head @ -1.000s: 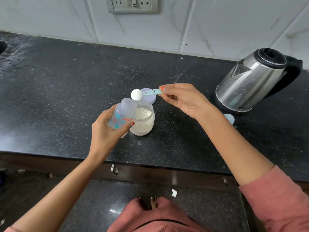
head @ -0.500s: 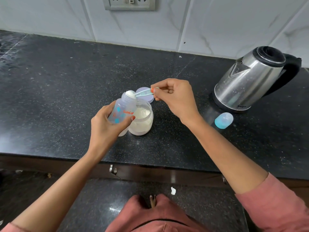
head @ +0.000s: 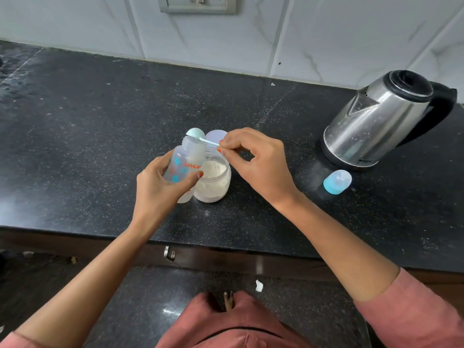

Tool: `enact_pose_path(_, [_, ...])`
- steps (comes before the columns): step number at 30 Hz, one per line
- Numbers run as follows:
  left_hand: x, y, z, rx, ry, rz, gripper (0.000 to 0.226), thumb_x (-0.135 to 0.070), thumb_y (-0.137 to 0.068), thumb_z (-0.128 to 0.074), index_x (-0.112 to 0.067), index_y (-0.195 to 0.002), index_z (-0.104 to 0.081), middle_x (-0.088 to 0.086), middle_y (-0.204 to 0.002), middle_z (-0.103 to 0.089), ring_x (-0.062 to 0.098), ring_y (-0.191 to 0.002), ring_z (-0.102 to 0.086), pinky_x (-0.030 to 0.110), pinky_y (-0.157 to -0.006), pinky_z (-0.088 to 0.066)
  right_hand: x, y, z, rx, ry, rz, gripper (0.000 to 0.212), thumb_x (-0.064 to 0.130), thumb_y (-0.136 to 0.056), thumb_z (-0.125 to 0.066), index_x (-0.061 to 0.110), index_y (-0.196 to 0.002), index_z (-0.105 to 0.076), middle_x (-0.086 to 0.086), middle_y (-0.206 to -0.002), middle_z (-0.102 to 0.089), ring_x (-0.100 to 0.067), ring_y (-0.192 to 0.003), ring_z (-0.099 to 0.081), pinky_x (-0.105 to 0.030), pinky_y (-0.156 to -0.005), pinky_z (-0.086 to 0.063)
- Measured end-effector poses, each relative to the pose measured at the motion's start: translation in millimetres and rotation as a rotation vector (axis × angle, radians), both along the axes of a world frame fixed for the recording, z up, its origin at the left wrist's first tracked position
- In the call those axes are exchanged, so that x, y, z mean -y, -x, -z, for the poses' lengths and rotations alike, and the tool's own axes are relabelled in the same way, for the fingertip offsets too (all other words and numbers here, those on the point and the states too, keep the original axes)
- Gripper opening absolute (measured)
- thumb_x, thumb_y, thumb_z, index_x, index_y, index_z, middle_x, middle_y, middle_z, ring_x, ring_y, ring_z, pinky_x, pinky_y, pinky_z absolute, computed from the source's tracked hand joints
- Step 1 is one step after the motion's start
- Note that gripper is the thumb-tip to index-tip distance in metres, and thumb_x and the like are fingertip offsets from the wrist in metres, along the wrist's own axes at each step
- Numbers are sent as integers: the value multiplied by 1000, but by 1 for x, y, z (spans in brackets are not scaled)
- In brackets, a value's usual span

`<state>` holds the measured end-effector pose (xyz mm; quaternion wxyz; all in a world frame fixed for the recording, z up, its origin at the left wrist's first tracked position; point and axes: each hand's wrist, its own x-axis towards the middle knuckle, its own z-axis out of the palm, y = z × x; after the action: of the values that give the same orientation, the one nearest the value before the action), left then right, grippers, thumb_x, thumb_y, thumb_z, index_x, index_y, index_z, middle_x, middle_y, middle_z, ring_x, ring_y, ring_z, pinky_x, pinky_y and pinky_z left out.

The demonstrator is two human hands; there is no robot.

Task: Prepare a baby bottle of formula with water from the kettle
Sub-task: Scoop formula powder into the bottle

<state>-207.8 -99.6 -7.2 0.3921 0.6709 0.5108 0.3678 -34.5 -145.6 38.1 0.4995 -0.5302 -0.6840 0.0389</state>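
Observation:
My left hand [head: 160, 184] grips a clear baby bottle [head: 184, 167] with red and blue print, tilted with its open neck toward the back right. My right hand [head: 253, 162] pinches the handle of a pale blue scoop [head: 197, 133], turned bowl-down over the bottle's mouth. Just right of the bottle stands an open jar of white formula powder [head: 216, 180] on the black counter [head: 100, 121]. The steel kettle [head: 376, 124] with a black lid and handle stands at the right.
A blue bottle cap [head: 337, 182] lies on its side in front of the kettle. A pale round lid [head: 216, 136] lies behind the jar. A wall socket [head: 198, 5] sits on the tiled wall behind. The counter's front edge runs below my wrists.
My right hand brought the heaped scoop left to the bottle's mouth and turned it over; the powder no longer shows on the scoop. The left hand kept the bottle tilted.

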Motion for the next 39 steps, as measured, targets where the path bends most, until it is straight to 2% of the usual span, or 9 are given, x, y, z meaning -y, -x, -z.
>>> enact_pose_path(5, [1,0,-2,13,12,3,40,-31,-71,-77,-33,-108,-63,-17,-94,-66,-7,-85,-59,2,-68,-41,1,0,2,-21,4,-21,3,-4,-76,-66,-5,-73,-66,-15,-76,-68,-14,-77,-59,-25,-65,-51])
enact_pose_path(14, [1,0,-2,1,6,2,38,-29,-71,-77,-28,-108,-65,-14,-94,-67,-2,-86,-60,2,-69,-41,3,-1,4,-24,-3,-32,2,-4,-76,-66,-3,-74,-66,-13,-76,-69,-14,-75,-60,-23,-66,-52])
enact_pose_path(19, [1,0,-1,0,-1,-4,45,-30,-70,-78,-26,-113,-63,-10,-98,-67,3,-91,-61,11,-74,-44,6,0,3,-84,13,-34,3,-6,-75,-67,-3,-74,-67,-12,-77,-69,-13,-76,-61,-15,-67,-52])
enact_pose_path(21, [1,0,-2,7,-2,0,44,-29,-70,-78,-29,-111,-63,-14,-97,-66,0,-90,-60,6,-72,-43,6,0,1,-204,105,13,2,-2,-76,-67,-2,-76,-69,-3,-77,-68,-9,-73,-63,-13,-67,-51])
enact_pose_path(23, [2,0,-2,17,4,5,43,-29,-70,-78,-32,-110,-62,-16,-98,-65,-3,-91,-59,3,-72,-42,4,-3,-3,-416,255,80,2,1,-77,-67,1,-78,-69,5,-74,-67,-2,-65,-63,-14,-66,-52])
enact_pose_path(27, [3,2,-1,16,5,15,47,-29,-71,-78,-30,-114,-61,-15,-101,-66,-2,-94,-59,2,-75,-41,-1,-13,-10,-831,472,105,6,0,-81,-64,6,-78,-67,1,-68,-66,-2,-57,-62,-14,-65,-52])
enact_pose_path(30, [4,4,2,21,9,2,49,-28,-70,-78,-29,-116,-60,-13,-106,-65,2,-99,-59,11,-80,-42,-2,-19,-6,-944,542,123,5,2,-82,-64,6,-80,-67,-1,-67,-67,-4,-59,-62,-16,-68,-54])
enact_pose_path(34, [6,7,5,32,15,-6,51,-26,-69,-79,-30,-116,-58,-16,-105,-64,-2,-97,-58,9,-78,-41,-3,-22,4,-871,638,162,4,3,-81,-65,5,-82,-67,-4,-71,-67,-7,-62,-61,-19,-71,-55])
enact_pose_path(39, [9,13,9,46,24,-12,49,-24,-68,-80,-34,-110,-57,-24,-100,-61,-11,-91,-56,11,-80,-43,-10,-14,14,-366,633,197,5,7,-80,-67,7,-83,-70,7,-69,-65,5,-55,-58,-6,-60,-46])
